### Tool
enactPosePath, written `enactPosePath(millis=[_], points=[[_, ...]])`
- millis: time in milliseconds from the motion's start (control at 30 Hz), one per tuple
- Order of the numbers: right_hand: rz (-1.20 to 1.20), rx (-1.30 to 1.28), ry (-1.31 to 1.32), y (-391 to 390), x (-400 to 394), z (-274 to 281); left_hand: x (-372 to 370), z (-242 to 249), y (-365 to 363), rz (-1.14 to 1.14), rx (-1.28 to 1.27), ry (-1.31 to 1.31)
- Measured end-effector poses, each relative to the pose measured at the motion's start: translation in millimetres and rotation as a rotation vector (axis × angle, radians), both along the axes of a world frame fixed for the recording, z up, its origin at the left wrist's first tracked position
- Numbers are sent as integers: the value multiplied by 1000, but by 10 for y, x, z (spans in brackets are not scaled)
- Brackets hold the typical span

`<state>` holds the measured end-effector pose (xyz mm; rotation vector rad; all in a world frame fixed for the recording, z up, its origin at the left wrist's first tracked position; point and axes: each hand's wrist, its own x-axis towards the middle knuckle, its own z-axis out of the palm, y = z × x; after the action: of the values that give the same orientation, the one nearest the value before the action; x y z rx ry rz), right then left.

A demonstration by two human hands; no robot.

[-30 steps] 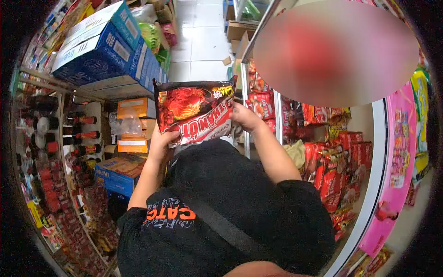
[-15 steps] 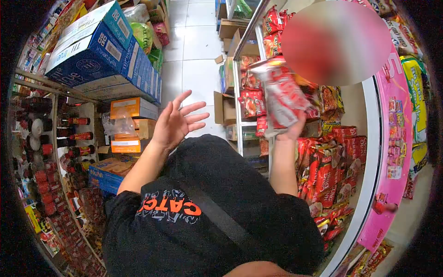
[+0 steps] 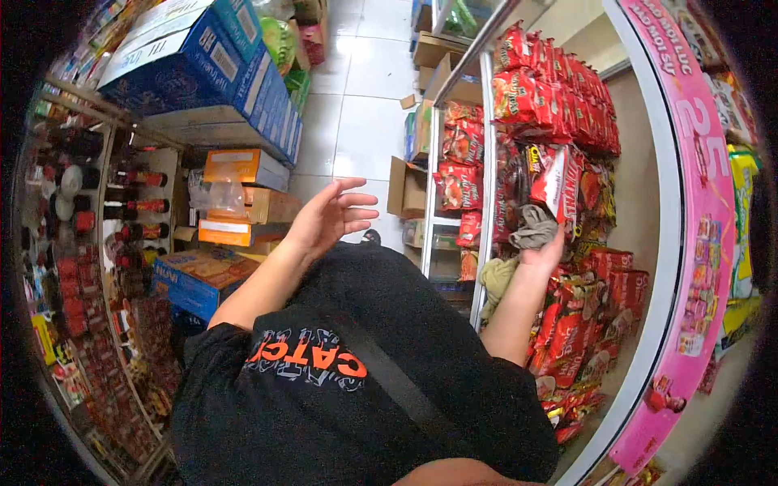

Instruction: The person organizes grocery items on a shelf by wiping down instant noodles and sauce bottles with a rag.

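Left hand (image 3: 328,219): fingers spread | right hand (image 3: 545,253): touching 1 grey cloth (image 3: 534,228), cannot tell fingers' grip

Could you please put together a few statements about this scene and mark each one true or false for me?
1. The right hand has a grey cloth. True.
2. The left hand is clenched in a fist. False: it is open, with nothing in it.
3. A greenish cloth is beside the right forearm. True.
4. The blue cartons stand to the person's right. False: they stand to the left.
5. The floor tiles are black. False: they are white.
6. Many red packets lie to the person's right. True.
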<state>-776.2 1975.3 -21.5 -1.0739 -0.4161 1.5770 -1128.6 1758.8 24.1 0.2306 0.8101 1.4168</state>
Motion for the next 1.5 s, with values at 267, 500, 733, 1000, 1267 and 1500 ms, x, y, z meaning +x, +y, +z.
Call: enactPosePath(millis=[267, 500, 733, 1000, 1267, 1500], points=[[-346, -33, -311, -420, -406, 531, 12, -69, -230, 93, -100, 21], [-265, 174, -231, -305, -238, 377, -15, -183, -366, 206, -180, 32], [-260, 99, -413, -401, -567, 573, -92, -220, -677, 279, -125, 108], [-106, 111, -365, -494, -818, 60, -113, -271, -1761, 456, -187, 194], [627, 96, -326, -2244, -1867, 12, 221, -385, -3477, 693, -354, 224], [1175, -206, -180, -3596, -2497, -439, 654, -381, -4803, 976, -465, 134]])
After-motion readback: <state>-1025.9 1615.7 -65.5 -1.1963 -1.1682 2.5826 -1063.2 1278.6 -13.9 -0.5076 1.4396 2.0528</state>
